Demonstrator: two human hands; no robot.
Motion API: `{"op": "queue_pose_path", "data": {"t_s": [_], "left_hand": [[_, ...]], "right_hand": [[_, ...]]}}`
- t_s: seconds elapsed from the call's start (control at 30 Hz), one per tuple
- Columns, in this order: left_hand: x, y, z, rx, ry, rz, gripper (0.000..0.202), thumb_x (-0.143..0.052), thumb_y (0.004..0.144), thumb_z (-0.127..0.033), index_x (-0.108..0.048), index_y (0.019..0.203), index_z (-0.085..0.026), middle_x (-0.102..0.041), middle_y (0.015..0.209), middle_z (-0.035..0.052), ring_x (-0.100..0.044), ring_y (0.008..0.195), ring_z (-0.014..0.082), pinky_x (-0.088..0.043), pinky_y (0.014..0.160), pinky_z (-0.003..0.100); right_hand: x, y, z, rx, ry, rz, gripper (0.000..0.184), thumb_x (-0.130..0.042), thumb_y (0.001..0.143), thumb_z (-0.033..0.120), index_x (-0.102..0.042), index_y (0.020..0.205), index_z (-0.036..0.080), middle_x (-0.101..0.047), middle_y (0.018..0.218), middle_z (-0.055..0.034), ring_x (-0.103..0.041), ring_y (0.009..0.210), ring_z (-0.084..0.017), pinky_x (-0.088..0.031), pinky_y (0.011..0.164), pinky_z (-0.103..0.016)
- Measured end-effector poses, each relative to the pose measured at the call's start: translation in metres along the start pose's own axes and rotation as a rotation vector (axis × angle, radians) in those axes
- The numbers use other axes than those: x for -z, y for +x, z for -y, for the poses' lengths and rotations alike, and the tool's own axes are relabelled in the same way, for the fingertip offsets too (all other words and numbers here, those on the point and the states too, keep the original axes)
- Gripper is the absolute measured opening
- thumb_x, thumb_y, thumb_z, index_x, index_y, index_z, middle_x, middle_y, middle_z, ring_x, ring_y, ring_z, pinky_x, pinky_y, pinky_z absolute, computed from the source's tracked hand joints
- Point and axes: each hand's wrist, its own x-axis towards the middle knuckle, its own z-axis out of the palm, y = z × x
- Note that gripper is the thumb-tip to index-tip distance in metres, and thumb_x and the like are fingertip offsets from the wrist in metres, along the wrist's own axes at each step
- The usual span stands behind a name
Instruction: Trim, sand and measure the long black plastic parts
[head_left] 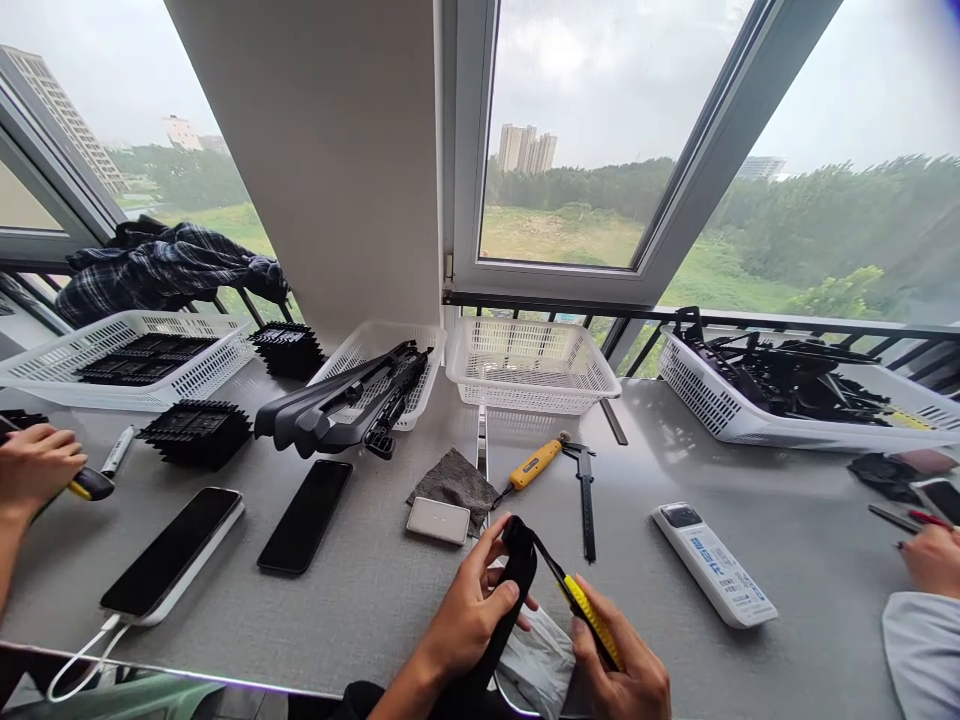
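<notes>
Close to the table's front edge, my left hand (466, 618) is closed around a long black curved part (519, 585), which looks like a plastic strip with a hooked top end. My right hand (628, 668) grips a yellow-and-black utility knife (589, 612). Its thin blade end points up and left, near the upper end of the black part; I cannot tell whether it touches. A crumpled clear plastic bag (541, 662) lies beneath, between my hands. Beyond my left hand are a small white rectangular case (439, 521) and a dark grey cloth (452, 478).
A yellow-handled tool (537, 463) and black caliper (586, 500) lie ahead. White baskets (534, 395) line the window, some holding black parts. Phones (306, 515) lie left, a white labelled device (716, 565) right. Co-workers' hands (34, 465) show at both sides, the left one holding a tool.
</notes>
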Motion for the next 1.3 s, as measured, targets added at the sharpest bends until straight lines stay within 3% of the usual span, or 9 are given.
{"op": "queue_pose_path", "data": {"t_s": [0.23, 0.4, 0.47, 0.53, 0.6, 0.83, 1.03, 1.13, 1.3], "left_hand": [[0.002, 0.001, -0.003, -0.015, -0.002, -0.01, 0.09, -0.075, 0.092, -0.037, -0.034, 0.171, -0.027, -0.057, 0.148, 0.0189, -0.076, 0.094, 0.0235, -0.067, 0.073, 0.036], [0.001, 0.001, -0.005, -0.009, -0.01, -0.021, 0.09, -0.075, 0.092, -0.037, -0.034, 0.171, -0.027, -0.058, 0.145, 0.0183, -0.075, 0.093, 0.0229, -0.067, 0.073, 0.037], [0.001, 0.001, -0.004, -0.008, -0.012, -0.023, 0.089, -0.075, 0.091, -0.037, -0.035, 0.171, -0.027, -0.057, 0.147, 0.0187, -0.075, 0.092, 0.0225, -0.067, 0.073, 0.037], [0.001, 0.001, -0.004, -0.01, -0.014, -0.022, 0.089, -0.076, 0.091, -0.037, -0.036, 0.17, -0.027, -0.056, 0.149, 0.019, -0.076, 0.092, 0.0224, -0.067, 0.073, 0.038], [0.001, 0.001, -0.003, -0.016, -0.013, -0.022, 0.088, -0.075, 0.091, -0.036, -0.036, 0.17, -0.027, -0.056, 0.151, 0.0191, -0.076, 0.093, 0.0229, -0.067, 0.074, 0.038], [0.002, -0.002, 0.0, -0.012, -0.025, -0.034, 0.084, -0.075, 0.092, -0.035, -0.039, 0.167, -0.027, -0.057, 0.152, 0.0183, -0.078, 0.087, 0.0212, -0.067, 0.078, 0.041], [0.004, -0.005, 0.002, -0.008, -0.027, -0.054, 0.085, -0.078, 0.092, -0.04, -0.04, 0.167, -0.027, -0.058, 0.151, 0.0187, -0.078, 0.086, 0.0214, -0.067, 0.079, 0.042], [0.004, -0.005, 0.002, -0.005, -0.028, -0.055, 0.085, -0.079, 0.092, -0.042, -0.041, 0.167, -0.028, -0.058, 0.152, 0.0186, -0.078, 0.086, 0.0216, -0.067, 0.08, 0.043], [0.003, -0.005, 0.002, -0.001, -0.029, -0.053, 0.085, -0.08, 0.091, -0.043, -0.043, 0.166, -0.03, -0.061, 0.149, 0.0161, -0.077, 0.085, 0.0205, -0.067, 0.082, 0.044]], "right_hand": [[0.005, -0.009, -0.021, -0.189, -0.021, -0.08, 0.051, -0.062, 0.105, 0.044, -0.071, 0.15, 0.02, -0.078, 0.142, -0.0097, -0.081, 0.12, -0.028, -0.068, 0.096, -0.03], [0.005, -0.006, -0.011, -0.072, 0.1, 0.023, 0.071, -0.05, 0.103, 0.016, -0.043, 0.173, 0.027, -0.067, 0.157, -0.0118, -0.082, 0.1, -0.02, -0.069, 0.089, -0.03], [0.002, -0.003, 0.002, -0.043, 0.148, 0.069, 0.086, -0.045, 0.093, 0.004, -0.038, 0.175, 0.03, -0.057, 0.167, -0.01, -0.079, 0.117, -0.022, -0.068, 0.096, -0.032], [-0.002, 0.0, 0.014, 0.004, 0.162, 0.112, 0.095, -0.042, 0.085, -0.002, -0.038, 0.175, 0.031, -0.048, 0.174, -0.0054, -0.062, 0.147, -0.026, -0.059, 0.115, -0.038], [-0.006, 0.004, 0.02, 0.048, 0.152, 0.157, 0.098, -0.041, 0.083, -0.003, -0.038, 0.175, 0.03, -0.043, 0.177, -0.0023, -0.045, 0.162, -0.027, -0.048, 0.129, -0.043], [-0.022, 0.009, 0.003, 0.127, -0.011, 0.15, 0.083, -0.047, 0.094, 0.003, -0.045, 0.171, 0.034, -0.055, 0.169, -0.0016, -0.058, 0.152, -0.026, -0.056, 0.121, -0.042], [-0.022, 0.004, 0.002, 0.114, -0.004, 0.11, 0.081, -0.047, 0.094, 0.003, -0.049, 0.169, 0.034, -0.05, 0.174, -0.0014, -0.055, 0.155, -0.026, -0.056, 0.121, -0.04], [-0.02, 0.005, 0.013, 0.069, 0.064, 0.104, 0.085, -0.044, 0.09, -0.001, -0.053, 0.166, 0.034, -0.042, 0.178, 0.0, -0.046, 0.161, -0.026, -0.05, 0.126, -0.043], [-0.023, 0.006, 0.029, 0.059, 0.183, 0.176, 0.098, -0.045, 0.075, -0.003, -0.05, 0.167, 0.03, -0.032, 0.182, -0.0012, -0.019, 0.172, -0.031, -0.032, 0.135, -0.062]]}}
